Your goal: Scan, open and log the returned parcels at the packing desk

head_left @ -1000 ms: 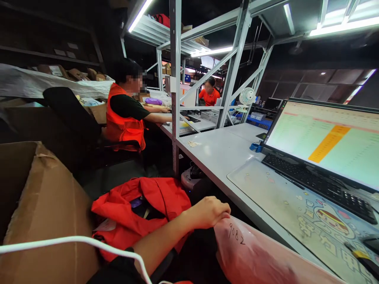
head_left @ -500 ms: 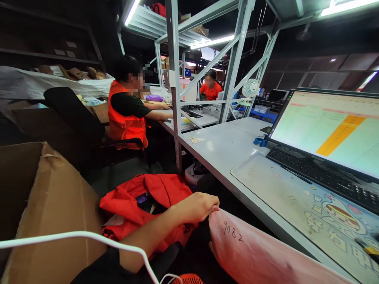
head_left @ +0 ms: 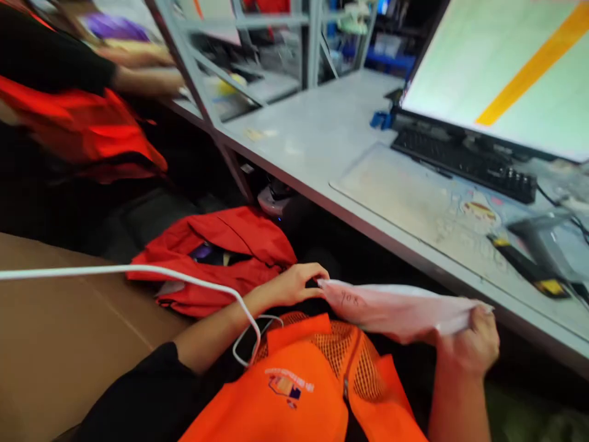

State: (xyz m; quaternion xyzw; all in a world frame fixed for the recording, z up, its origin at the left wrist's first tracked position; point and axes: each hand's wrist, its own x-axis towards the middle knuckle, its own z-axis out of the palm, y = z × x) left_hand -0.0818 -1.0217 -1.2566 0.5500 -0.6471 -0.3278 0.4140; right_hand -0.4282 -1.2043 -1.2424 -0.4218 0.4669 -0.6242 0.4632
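Stretched over my lap is a thin, pinkish-white plastic bag (head_left: 391, 307) with handwritten digits near its left end. My left hand (head_left: 301, 283) pinches the bag's left corner between thumb and fingers. At the other end my right hand (head_left: 478, 341) is closed around the bag, thumb on top. The bag hangs level, just off the desk's front edge, and its contents cannot be made out. Below it shows the orange mesh vest (head_left: 299, 393) I wear.
A red cloth bag (head_left: 257, 236) lies open by my left forearm, beside a cardboard box (head_left: 69, 331). A white cable (head_left: 184, 277) crosses in front. On the desk (head_left: 294, 141) are a monitor (head_left: 506, 67), keyboard (head_left: 464, 162) and yellow-black cutter (head_left: 529, 267). A co-worker's arm (head_left: 147, 77) reaches across at left.
The view has tilted down and turned right. My right hand, hidden before, now shows gripping the bag's right end. The bag looks flatter and more level; my left hand keeps its corner.
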